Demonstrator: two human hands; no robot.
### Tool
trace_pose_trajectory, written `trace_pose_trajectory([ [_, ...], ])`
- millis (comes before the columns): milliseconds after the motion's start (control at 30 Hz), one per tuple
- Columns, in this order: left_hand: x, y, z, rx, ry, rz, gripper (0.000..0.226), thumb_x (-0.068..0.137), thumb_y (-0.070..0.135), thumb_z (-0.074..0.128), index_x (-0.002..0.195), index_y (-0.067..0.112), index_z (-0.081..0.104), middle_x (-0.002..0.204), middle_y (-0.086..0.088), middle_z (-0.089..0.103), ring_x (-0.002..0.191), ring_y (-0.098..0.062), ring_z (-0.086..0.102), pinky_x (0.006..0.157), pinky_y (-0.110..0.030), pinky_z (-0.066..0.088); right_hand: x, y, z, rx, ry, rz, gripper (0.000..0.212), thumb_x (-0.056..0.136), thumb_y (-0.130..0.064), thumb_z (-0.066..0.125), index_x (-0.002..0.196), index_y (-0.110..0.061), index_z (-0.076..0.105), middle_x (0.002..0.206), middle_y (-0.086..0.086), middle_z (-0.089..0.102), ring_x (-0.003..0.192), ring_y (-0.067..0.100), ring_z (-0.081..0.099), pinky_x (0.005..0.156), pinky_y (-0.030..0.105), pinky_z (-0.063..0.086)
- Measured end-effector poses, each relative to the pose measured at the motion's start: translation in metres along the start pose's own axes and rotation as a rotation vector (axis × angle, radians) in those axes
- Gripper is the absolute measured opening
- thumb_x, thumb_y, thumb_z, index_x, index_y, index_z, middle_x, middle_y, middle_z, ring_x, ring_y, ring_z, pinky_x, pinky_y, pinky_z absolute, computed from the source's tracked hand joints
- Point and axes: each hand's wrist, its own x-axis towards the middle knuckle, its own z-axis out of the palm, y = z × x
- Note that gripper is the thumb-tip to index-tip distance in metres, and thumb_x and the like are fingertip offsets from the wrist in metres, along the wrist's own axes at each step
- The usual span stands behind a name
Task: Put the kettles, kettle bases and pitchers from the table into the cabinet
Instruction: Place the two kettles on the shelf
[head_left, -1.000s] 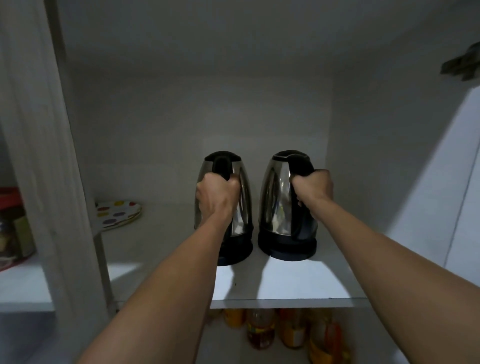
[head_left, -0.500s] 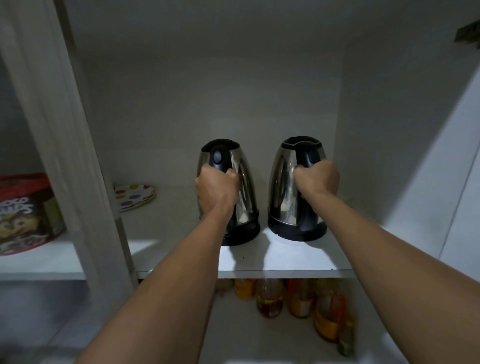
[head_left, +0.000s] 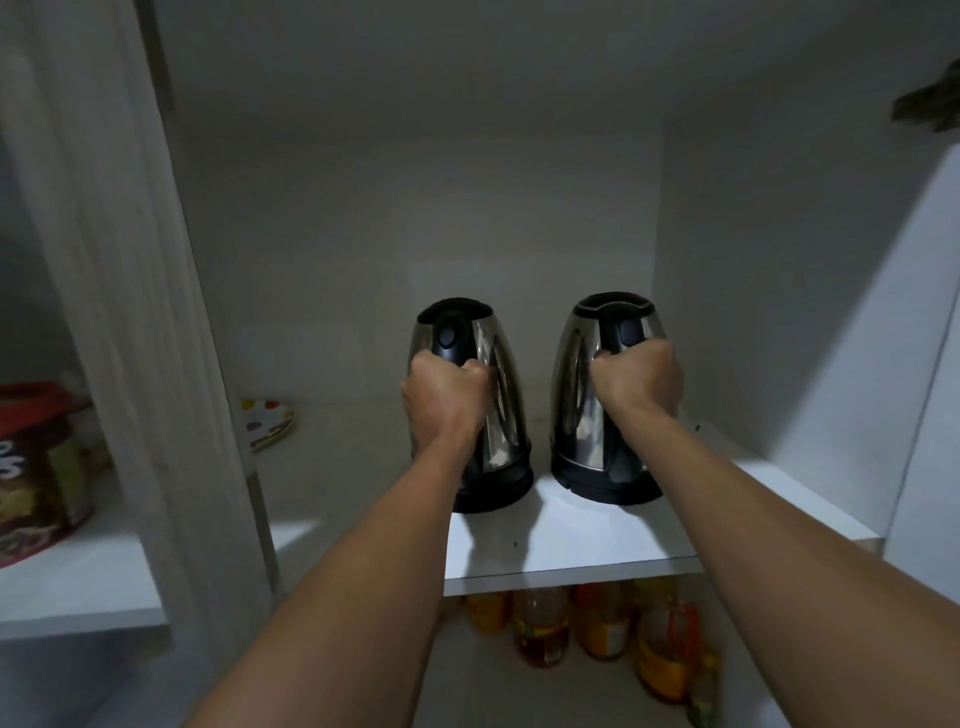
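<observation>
Two steel kettles with black lids, handles and bottoms stand upright side by side on the white cabinet shelf (head_left: 582, 540). My left hand (head_left: 444, 402) is closed round the black handle of the left kettle (head_left: 501, 405). My right hand (head_left: 641, 382) grips the handle of the right kettle (head_left: 576, 395). Both kettles rest with their black bottoms on the shelf, a small gap between them. Both forearms reach in from below.
A plate with coloured dots (head_left: 267, 421) lies at the shelf's back left. A white upright post (head_left: 140, 312) divides off the left compartment, which holds a red-lidded box (head_left: 39, 462). Several bottles (head_left: 602, 623) stand on the shelf below. The cabinet's right wall (head_left: 753, 312) is close to the right kettle.
Both kettles have been pushed further back onto the shelf and now stand on it. My hands keep their grip on the handles.
</observation>
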Motion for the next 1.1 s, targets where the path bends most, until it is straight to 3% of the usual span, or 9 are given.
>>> trace_pose_trajectory([
  [67,0.002,-0.003,-0.001,0.019,0.009,0.020,0.025,0.077,0.025,0.058,0.093,0.007,0.064,0.090,-0.013,0.070,0.086,-0.035,0.066,0.067,-0.032,0.048,-0.002,0.004,-0.004,-0.006,0.011,0.005,0.010,0.082,-0.014,0.063,0.092,-0.013,0.062,0.090,0.010,0.065,0.097,0.037,0.066,0.071,0.031,0.042],
  [133,-0.004,-0.012,0.000,0.087,0.032,0.013,0.031,0.077,0.028,0.061,0.100,0.007,0.062,0.096,-0.014,0.068,0.091,-0.036,0.064,0.068,-0.031,0.042,-0.010,0.016,-0.004,-0.036,0.011,0.016,0.016,0.079,-0.015,0.063,0.095,-0.017,0.061,0.088,0.008,0.061,0.096,0.036,0.065,0.073,0.032,0.043],
  [233,-0.021,-0.060,0.009,0.190,-0.005,-0.027,0.046,0.074,0.035,0.067,0.114,0.014,0.059,0.106,-0.016,0.063,0.099,-0.036,0.058,0.075,-0.035,0.044,-0.025,0.050,0.006,-0.086,0.070,0.011,0.029,0.079,-0.025,0.068,0.104,-0.010,0.067,0.100,0.014,0.068,0.097,0.037,0.065,0.076,0.035,0.047],
  [367,-0.026,-0.098,0.029,0.053,-0.077,-0.027,0.051,0.072,0.026,0.077,0.118,0.013,0.057,0.105,-0.017,0.062,0.098,-0.033,0.058,0.083,-0.043,0.054,-0.024,0.081,0.025,-0.136,0.118,0.042,0.041,0.076,-0.036,0.076,0.103,-0.006,0.070,0.117,0.019,0.056,0.104,0.038,0.056,0.092,0.039,0.047],
  [500,-0.002,-0.094,0.057,0.083,-0.054,0.011,0.045,0.074,0.021,0.077,0.113,0.006,0.060,0.105,-0.022,0.065,0.101,-0.040,0.060,0.082,-0.039,0.050,-0.011,0.099,0.043,-0.084,0.069,0.079,0.040,0.075,-0.029,0.082,0.108,-0.011,0.067,0.125,0.018,0.049,0.102,0.040,0.059,0.094,0.040,0.051],
  [667,0.023,-0.102,0.098,0.150,-0.049,-0.011,0.044,0.079,0.028,0.072,0.116,0.009,0.057,0.111,-0.019,0.064,0.102,-0.040,0.061,0.084,-0.041,0.048,0.035,0.102,0.066,-0.093,-0.026,0.083,0.040,0.077,-0.030,0.079,0.111,-0.013,0.064,0.123,0.015,0.045,0.076,0.034,0.055,0.080,0.031,0.046],
  [767,0.048,-0.105,0.120,0.132,-0.053,-0.032,0.048,0.079,0.028,0.072,0.121,0.010,0.057,0.113,-0.019,0.064,0.105,-0.039,0.062,0.086,-0.042,0.048,0.069,0.106,0.088,-0.079,-0.094,0.081,0.044,0.079,-0.032,0.078,0.115,-0.014,0.061,0.126,0.012,0.041,0.077,0.034,0.056,0.085,0.033,0.047],
  [967,0.077,-0.111,0.154,0.155,0.004,-0.022,0.047,0.080,0.023,0.073,0.121,0.005,0.058,0.112,-0.023,0.064,0.107,-0.040,0.060,0.085,-0.041,0.047,0.119,0.117,0.122,-0.046,-0.185,0.033,0.053,0.079,-0.028,0.078,0.125,-0.011,0.058,0.128,0.015,0.042,0.100,0.040,0.061,0.093,0.036,0.048],
  [1100,0.087,-0.114,0.170,0.156,0.037,-0.024,0.047,0.079,0.024,0.074,0.119,0.005,0.058,0.109,-0.022,0.065,0.103,-0.039,0.062,0.083,-0.041,0.048,0.143,0.126,0.138,-0.006,-0.237,0.010,0.058,0.078,-0.031,0.079,0.127,-0.011,0.057,0.126,0.014,0.045,0.085,0.030,0.057,0.094,0.039,0.052],
])
